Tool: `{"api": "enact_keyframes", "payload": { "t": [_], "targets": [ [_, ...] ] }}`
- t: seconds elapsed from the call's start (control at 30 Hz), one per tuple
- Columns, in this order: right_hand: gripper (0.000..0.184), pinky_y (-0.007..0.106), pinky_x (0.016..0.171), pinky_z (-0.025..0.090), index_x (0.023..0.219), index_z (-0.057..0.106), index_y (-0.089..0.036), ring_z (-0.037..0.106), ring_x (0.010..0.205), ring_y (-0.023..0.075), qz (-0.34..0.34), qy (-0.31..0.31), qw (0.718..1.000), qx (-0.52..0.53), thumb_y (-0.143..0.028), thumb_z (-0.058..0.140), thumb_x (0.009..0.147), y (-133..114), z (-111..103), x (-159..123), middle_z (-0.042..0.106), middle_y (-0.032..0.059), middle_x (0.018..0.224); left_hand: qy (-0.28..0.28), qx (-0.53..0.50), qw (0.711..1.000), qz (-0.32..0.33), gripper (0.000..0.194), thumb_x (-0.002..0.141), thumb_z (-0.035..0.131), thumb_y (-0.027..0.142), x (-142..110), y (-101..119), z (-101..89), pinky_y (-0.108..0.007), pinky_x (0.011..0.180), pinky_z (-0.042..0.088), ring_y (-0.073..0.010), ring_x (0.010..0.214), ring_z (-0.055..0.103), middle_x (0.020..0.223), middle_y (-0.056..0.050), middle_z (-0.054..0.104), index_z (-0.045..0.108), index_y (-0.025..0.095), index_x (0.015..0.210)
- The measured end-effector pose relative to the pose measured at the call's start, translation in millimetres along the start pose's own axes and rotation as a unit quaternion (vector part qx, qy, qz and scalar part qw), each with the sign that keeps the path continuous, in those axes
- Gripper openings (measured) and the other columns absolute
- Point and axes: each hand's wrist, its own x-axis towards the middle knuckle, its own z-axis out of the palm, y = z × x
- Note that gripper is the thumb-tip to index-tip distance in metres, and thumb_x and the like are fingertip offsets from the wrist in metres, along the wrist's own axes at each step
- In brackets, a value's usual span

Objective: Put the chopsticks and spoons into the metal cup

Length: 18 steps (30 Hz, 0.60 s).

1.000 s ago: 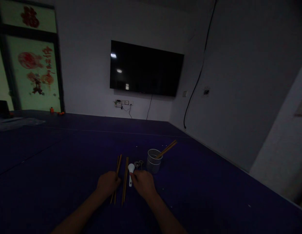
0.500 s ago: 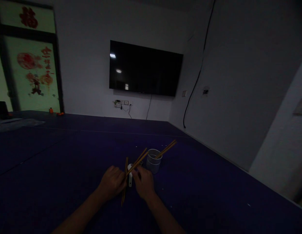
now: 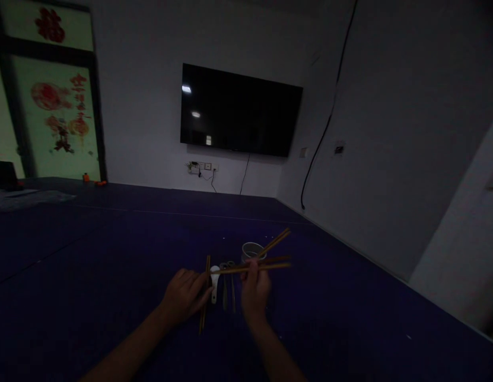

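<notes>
A pair of wooden chopsticks (image 3: pixel 232 270) is gripped in my right hand (image 3: pixel 255 291), lying nearly level in front of the cup. Their left ends reach close to the fingertips of my left hand (image 3: pixel 183 293), whose thumb and fingers are apart. Beside that hand, another pair of chopsticks (image 3: pixel 204 314) lies on the purple surface, partly covered by its fingers. A white spoon (image 3: pixel 214 289) rests just right of them. Two slender metal utensils (image 3: pixel 229 297) lie between the spoon and my right hand. Behind my right hand stands a grey metal cup (image 3: pixel 252 248) with chopsticks (image 3: pixel 275 240) leaning in it.
The purple surface (image 3: pixel 123 254) stretches to the walls. A black television (image 3: pixel 240 111) hangs on the far wall, and a dark cable (image 3: pixel 323 140) runs down the right one. Clear plastic (image 3: pixel 32 200) and small orange objects (image 3: pixel 86 177) lie at the far left.
My left hand picked up the left chopstick pair and swung it rightward over the spoon. My right hand left the spoon, took hold of that pair and moved right towards the cup.
</notes>
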Motion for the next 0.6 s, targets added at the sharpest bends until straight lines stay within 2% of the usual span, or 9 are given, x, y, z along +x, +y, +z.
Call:
{"api": "enact_keyframes", "payload": {
  "t": [0.1,0.2,0.43,0.6],
  "targets": [
    [0.050,0.028,0.062,0.044,0.086,0.052,-0.018,0.056,0.063,0.0183,-0.032,0.146,0.987,-0.066,-0.055,0.017,0.090,-1,-19,15,0.057,0.0062,0.071,0.002,0.011,1.000,-0.027,0.034,0.092,0.036,0.030,-1,-1,2.5,-0.032,0.072,0.042,-0.0170,0.073,0.060,0.078,-0.007,0.066,0.055,0.017,0.117],
    [0.050,0.030,0.067,0.043,0.089,0.052,-0.018,0.058,0.070,0.0208,-0.051,0.194,0.970,-0.137,-0.052,0.015,0.091,1,-34,31,0.059,0.0088,0.074,-0.005,0.014,1.000,-0.021,0.035,0.092,0.036,0.028,-1,-2,6.5,-0.032,0.071,0.041,-0.0169,0.071,0.060,0.076,-0.007,0.067,0.053,0.016,0.119],
    [0.060,0.031,0.069,0.039,0.097,0.055,-0.014,0.061,0.082,0.0264,-0.024,0.158,0.955,-0.248,-0.054,0.011,0.092,20,-39,53,0.065,0.0166,0.090,-0.045,0.002,0.998,-0.032,0.038,0.092,0.034,0.029,-3,-4,10.8,-0.033,0.073,0.040,-0.0173,0.072,0.060,0.083,-0.008,0.068,0.049,0.016,0.124],
    [0.065,0.030,0.061,0.036,0.097,0.057,-0.013,0.062,0.075,0.0261,0.002,0.103,0.949,-0.300,-0.054,0.007,0.093,34,-36,60,0.067,0.0161,0.083,-0.059,-0.004,0.997,-0.046,0.039,0.092,0.033,0.030,-3,-5,11.4,-0.033,0.073,0.040,-0.0177,0.073,0.060,0.083,-0.007,0.068,0.049,0.017,0.124]
  ]
}}
